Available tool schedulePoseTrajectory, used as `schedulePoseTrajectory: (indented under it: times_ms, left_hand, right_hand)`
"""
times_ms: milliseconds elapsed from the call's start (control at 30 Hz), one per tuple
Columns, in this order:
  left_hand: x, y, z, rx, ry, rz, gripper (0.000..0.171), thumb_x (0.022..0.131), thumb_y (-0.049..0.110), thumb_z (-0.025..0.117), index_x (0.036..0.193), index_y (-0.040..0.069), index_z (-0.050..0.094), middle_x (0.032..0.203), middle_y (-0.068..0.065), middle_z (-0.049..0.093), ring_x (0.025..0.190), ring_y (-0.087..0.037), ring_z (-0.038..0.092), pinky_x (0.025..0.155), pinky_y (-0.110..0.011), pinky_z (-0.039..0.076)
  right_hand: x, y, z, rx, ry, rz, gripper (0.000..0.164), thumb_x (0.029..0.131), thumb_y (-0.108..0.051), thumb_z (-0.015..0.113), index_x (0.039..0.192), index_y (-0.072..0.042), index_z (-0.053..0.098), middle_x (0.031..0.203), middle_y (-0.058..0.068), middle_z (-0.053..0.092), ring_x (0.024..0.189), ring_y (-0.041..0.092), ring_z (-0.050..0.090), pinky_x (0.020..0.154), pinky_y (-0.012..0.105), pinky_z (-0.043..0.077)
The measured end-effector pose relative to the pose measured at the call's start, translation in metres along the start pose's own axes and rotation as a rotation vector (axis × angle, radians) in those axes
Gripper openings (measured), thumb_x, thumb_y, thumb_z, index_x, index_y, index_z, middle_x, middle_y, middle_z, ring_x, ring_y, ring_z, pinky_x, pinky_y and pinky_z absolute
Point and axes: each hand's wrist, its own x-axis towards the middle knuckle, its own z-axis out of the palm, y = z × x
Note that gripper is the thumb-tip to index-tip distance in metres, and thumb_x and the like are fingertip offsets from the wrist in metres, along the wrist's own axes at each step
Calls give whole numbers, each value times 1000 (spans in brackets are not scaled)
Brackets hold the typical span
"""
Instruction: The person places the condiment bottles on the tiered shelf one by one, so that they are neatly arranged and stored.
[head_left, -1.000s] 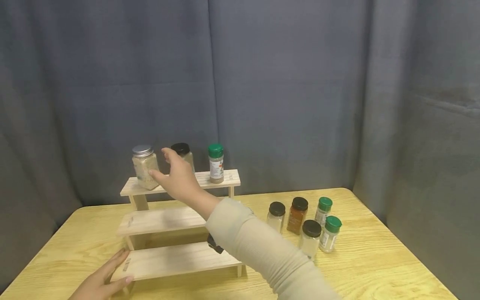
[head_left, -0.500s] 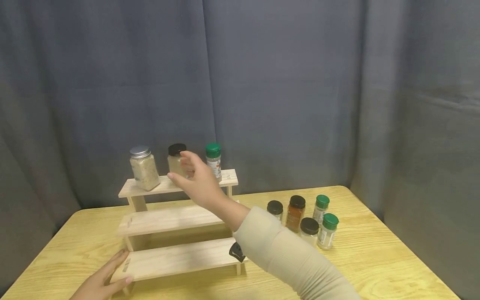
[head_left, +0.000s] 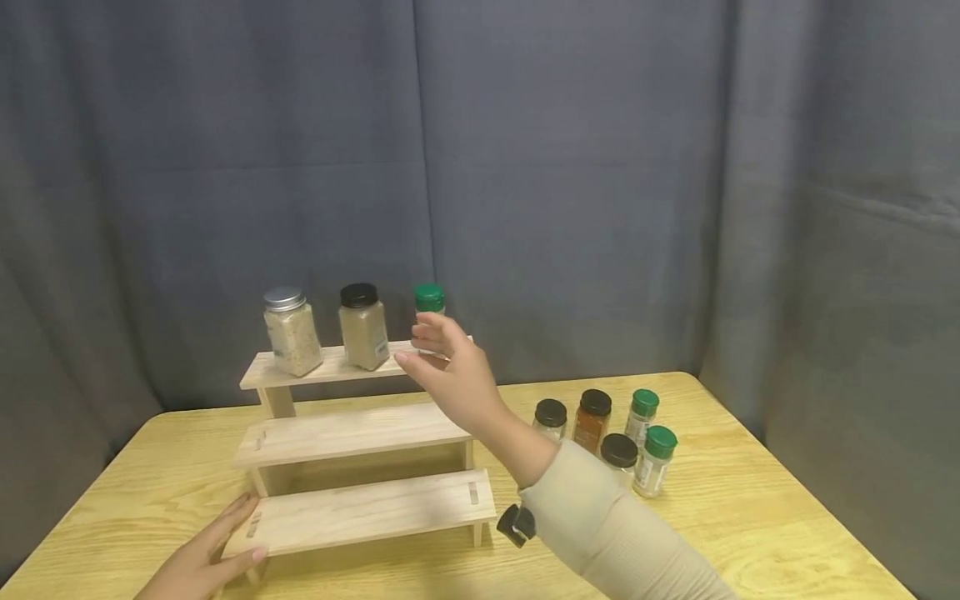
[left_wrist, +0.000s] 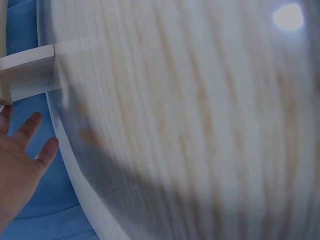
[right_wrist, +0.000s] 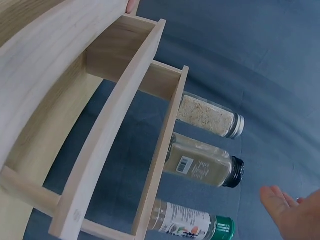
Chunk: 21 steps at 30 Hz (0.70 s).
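A three-tier wooden rack (head_left: 360,512) stands on the table, with three spice jars in a row on its top shelf. They are a silver-lidded jar (head_left: 294,340), a black-lidded jar (head_left: 363,335) and a green-capped jar (head_left: 429,297). My right hand (head_left: 461,379), empty with loosely bent fingers, hovers before the green-capped jar and hides its lower part in the head view. In the right wrist view that hand (right_wrist: 300,215) is apart from all three lids. My left hand (head_left: 197,557) rests with extended fingers and thumb at the left end of the bottom shelf.
Right of the rack, several more jars stand grouped on the table: an orange-brown jar (head_left: 592,423), a green-capped shaker (head_left: 655,462) and black-lidded ones, partly behind my right sleeve (head_left: 600,521). A grey curtain (head_left: 562,183) hangs behind the table (head_left: 750,500).
My right hand has moved right along the top shelf, from beside the silver-lidded jar past the black-lidded one to the green-capped jar. The jars and my left hand stay in place.
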Motion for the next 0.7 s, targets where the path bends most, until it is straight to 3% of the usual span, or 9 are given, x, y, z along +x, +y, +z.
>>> schedulePoseTrajectory:
  times_ms: [200, 433, 700]
  left_hand:
    - [-1, 3, -2, 17, 18, 18, 74, 84, 35, 53, 136, -3, 17, 138, -29, 5, 121, -49, 5, 88, -65, 13]
    - [-2, 1, -3, 30, 24, 53, 72, 85, 34, 52, 135, -5, 18, 137, -30, 8, 121, -49, 6, 88, -65, 15]
    - [-5, 3, 0, 30, 85, 104, 70, 83, 32, 57, 133, -5, 25, 137, -29, 14, 122, -46, 12, 88, -64, 17]
  right_hand:
    - [-18, -12, -14, 47, 15, 24, 47, 82, -6, 58, 124, 3, 38, 116, 17, 50, 107, 27, 48, 89, 32, 39]
    - [-33, 16, -35, -8, 55, 47, 48, 81, -20, 62, 123, -7, 43, 113, 5, 53, 103, 15, 50, 87, 27, 40]
    - [-52, 26, -60, -15, 58, 99, 45, 82, -13, 60, 122, -5, 42, 115, 10, 52, 106, 19, 49, 87, 29, 40]
